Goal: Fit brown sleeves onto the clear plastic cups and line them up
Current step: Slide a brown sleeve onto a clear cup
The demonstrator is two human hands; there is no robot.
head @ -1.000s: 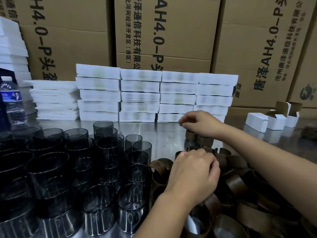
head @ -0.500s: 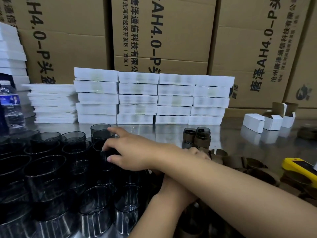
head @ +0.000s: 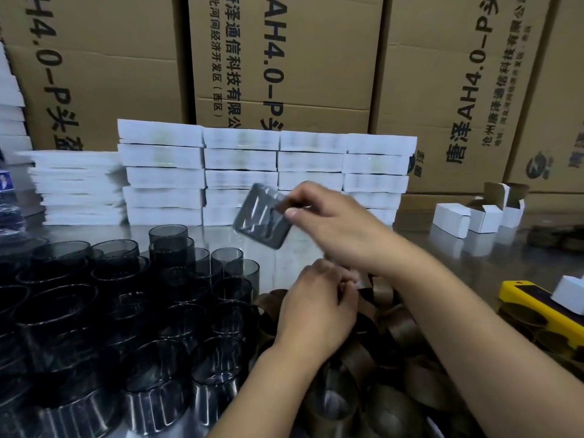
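My right hand [head: 328, 226] holds a clear plastic cup [head: 260, 216] tilted in the air above the middle of the steel table, pinched at its rim. Lower down, my left hand [head: 316, 308] is closed on a brown sleeve [head: 366, 294] at the top of the heap of brown sleeves [head: 395, 336]. Several bare clear cups [head: 132, 311] stand packed together on the left half of the table. My right forearm crosses over the sleeve heap and hides part of it.
Stacks of white flat boxes [head: 240, 172] line the back of the steel table [head: 458, 257], with large cardboard cartons [head: 284, 58] behind. Small white cartons [head: 474, 216] sit at the right; a yellow device [head: 537, 308] lies near the right edge. A water bottle [head: 8, 197] stands far left.
My right hand reached left into the cup cluster, then came back to the centre carrying a clear cup lifted off the table. My left hand stayed on the sleeve heap.
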